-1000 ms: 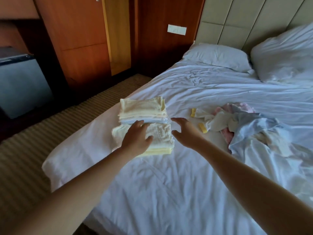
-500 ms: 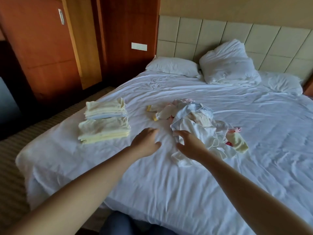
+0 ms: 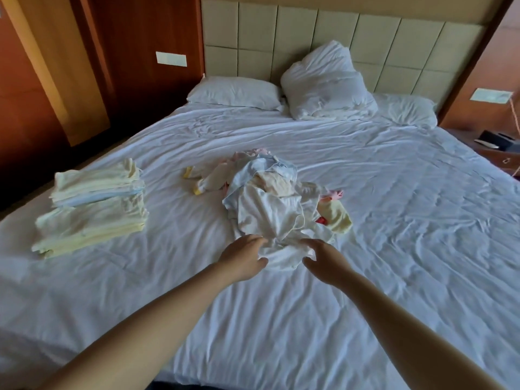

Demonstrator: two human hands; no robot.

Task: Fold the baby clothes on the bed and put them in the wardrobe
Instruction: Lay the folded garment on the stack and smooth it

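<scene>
A heap of unfolded baby clothes [image 3: 267,192] in white, pale blue, pink and yellow lies in the middle of the white bed [image 3: 394,220]. Its nearest piece is a white garment [image 3: 281,249]. My left hand [image 3: 244,257] grips that garment's left edge, and my right hand [image 3: 323,260] closes on its right edge. Two stacks of folded pale yellow clothes sit at the bed's left side, the near stack [image 3: 90,226] and the far stack [image 3: 95,184]. Behind them rises the wooden wardrobe [image 3: 42,80].
Three white pillows [image 3: 323,83] rest against the padded headboard. A bedside table [image 3: 495,147] with a dark object stands at the right. Striped carpet runs between the bed's left side and the wardrobe.
My hands left the near folded stack, swung right to the heap, and took hold of the white garment. The view turned right with them.
</scene>
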